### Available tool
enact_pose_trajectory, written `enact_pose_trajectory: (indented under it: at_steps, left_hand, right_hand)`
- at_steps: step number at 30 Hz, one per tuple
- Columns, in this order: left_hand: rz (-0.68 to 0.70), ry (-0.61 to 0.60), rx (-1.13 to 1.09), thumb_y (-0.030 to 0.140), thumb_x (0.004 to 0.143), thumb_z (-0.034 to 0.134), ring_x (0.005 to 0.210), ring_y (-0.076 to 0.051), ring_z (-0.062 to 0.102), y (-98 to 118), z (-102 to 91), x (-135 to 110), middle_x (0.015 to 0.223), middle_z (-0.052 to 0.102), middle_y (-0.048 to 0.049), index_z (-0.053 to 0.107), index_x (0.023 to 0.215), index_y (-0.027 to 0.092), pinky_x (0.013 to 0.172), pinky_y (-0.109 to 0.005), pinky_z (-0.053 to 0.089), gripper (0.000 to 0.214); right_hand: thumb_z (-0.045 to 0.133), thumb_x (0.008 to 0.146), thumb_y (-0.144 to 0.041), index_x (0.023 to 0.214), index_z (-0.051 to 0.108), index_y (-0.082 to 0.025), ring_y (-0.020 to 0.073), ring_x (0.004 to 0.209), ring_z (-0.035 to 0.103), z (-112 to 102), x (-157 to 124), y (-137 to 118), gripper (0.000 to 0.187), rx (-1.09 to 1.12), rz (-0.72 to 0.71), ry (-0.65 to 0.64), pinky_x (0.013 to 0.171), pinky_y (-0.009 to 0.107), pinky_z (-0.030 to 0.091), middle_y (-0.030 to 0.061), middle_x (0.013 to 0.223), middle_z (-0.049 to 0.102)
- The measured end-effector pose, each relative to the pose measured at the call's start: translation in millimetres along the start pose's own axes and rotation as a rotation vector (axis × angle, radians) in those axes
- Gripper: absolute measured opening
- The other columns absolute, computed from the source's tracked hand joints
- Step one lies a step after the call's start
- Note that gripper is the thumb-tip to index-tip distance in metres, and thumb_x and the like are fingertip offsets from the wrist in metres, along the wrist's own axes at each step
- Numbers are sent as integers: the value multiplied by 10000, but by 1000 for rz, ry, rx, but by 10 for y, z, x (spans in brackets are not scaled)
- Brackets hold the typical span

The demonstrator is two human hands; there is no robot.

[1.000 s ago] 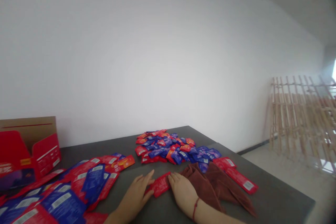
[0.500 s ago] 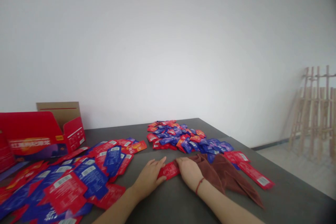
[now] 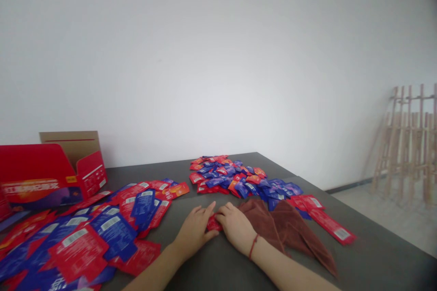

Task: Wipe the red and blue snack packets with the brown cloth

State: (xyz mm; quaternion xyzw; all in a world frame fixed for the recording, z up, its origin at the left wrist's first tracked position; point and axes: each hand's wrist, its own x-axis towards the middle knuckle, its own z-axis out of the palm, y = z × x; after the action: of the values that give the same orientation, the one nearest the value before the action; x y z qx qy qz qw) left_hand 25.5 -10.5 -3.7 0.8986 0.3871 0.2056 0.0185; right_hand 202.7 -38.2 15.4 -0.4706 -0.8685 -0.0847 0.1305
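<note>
Left hand (image 3: 195, 227) and right hand (image 3: 235, 228) close narrow on a red sachet (image 3: 214, 223) on the bench (image 3: 218, 266)! Brown towel (image 3: 273, 227) just right of the fingers, sachet heap (image 3: 239, 177) ahead.

one left hand (image 3: 194, 232), one right hand (image 3: 235, 227) and one red sachet (image 3: 214, 223) are counted at one dark table (image 3: 375, 254).
one brown cloth (image 3: 283, 232), two long red packets (image 3: 332, 227) (image 3: 305, 202), one open red carton (image 3: 34, 177) and one wooden frame (image 3: 406, 145) are also seen; the small red and blue sachets in one heap (image 3: 235, 177) and the flat red and blue packets in one spread (image 3: 102, 232) are too many to be counted.
</note>
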Motion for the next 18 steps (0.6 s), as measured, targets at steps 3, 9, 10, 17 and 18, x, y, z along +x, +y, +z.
enact_pose_trajectory:
  at_steps: [3, 9, 10, 17, 18]
  left_hand:
    - [11, 15, -23, 345, 826, 634, 1167, -258, 546, -11, 8, -1, 1229, 629, -75, 252, 1435, 222, 1060, -452, 312, 729]
    - [-15, -19, -73, 351, 831, 620, 1234, -275, 489, -28, -41, -42, 1274, 608, -81, 218, 1460, 227, 1071, -473, 289, 756]
    - [-11, -25, -86, 343, 834, 616, 1240, -272, 483, -29, -47, -46, 1284, 601, -80, 208, 1466, 229, 1074, -471, 287, 761]
    - [-41, -18, -137, 255, 788, 677, 1218, -261, 490, -24, -42, -39, 1277, 604, -70, 228, 1462, 238, 1049, -441, 324, 810]
    - [-38, -16, -141, 246, 786, 678, 1215, -259, 493, -25, -38, -39, 1282, 600, -72, 224, 1463, 241, 1046, -440, 327, 816]
  right_hand:
    - [430, 960, -198, 994, 675, -203, 180, 919, 502, 8, -41, -17, 247, 56, -48, 20, 834, 291, 372, 45, 977, 623]
    - [396, 922, -103, 958, 689, -170, 218, 907, 524, -5, -189, 260, 302, 16, 266, 42, 812, 319, 374, 89, 936, 626]
    - [385, 919, -94, 950, 689, -158, 225, 908, 525, -2, -187, 279, 312, 10, 264, 40, 811, 326, 374, 100, 933, 626]
    - [443, 930, -179, 1029, 672, -173, 195, 924, 532, 6, 4, 29, 250, 51, 25, -4, 864, 286, 365, 56, 966, 661]
    - [445, 935, -196, 1045, 668, -178, 187, 926, 535, -3, 13, -4, 249, 74, -21, -6, 865, 276, 366, 47, 977, 666]
